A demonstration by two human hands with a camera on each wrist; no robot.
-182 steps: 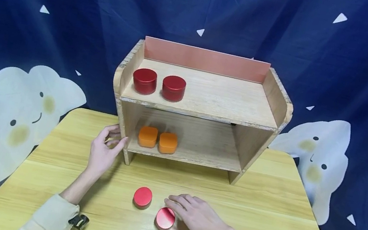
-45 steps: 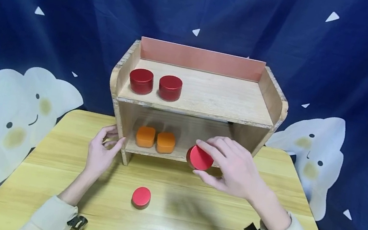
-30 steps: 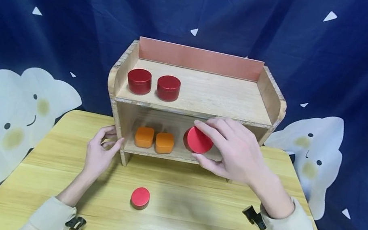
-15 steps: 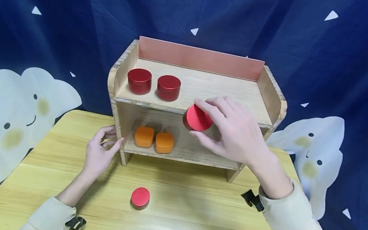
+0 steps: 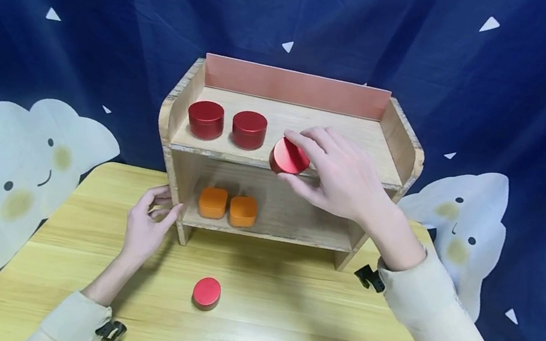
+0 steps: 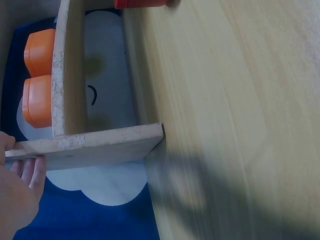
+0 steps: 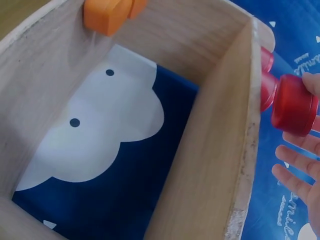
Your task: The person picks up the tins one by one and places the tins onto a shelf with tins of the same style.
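Note:
A round red tin [image 5: 290,157] is pinched between the thumb and fingers of my right hand [image 5: 345,177], at the front edge of the upper board. The right wrist view shows the same red tin [image 7: 294,106] out beyond that board's edge. My left hand [image 5: 148,228] grips the left side panel of the wooden shelf [image 5: 274,163], thumb in front and fingers on the outer face; the left wrist view shows fingers [image 6: 35,175] against the panel. Two dark red tins [image 5: 206,120] stand side by side on the upper board's left. Another red tin [image 5: 206,293] sits on the table.
Two orange square tins [image 5: 227,207] stand on the lower board, at its left. The shelf's raised side panels and a pink back strip [image 5: 295,87] bound the upper board. A blue curtain [image 5: 301,11] with white clouds hangs behind the wooden table [image 5: 157,327].
My right hand has picked up one of the two red tins from the table and raised it to the upper board's front edge. The left hand keeps its grip on the shelf.

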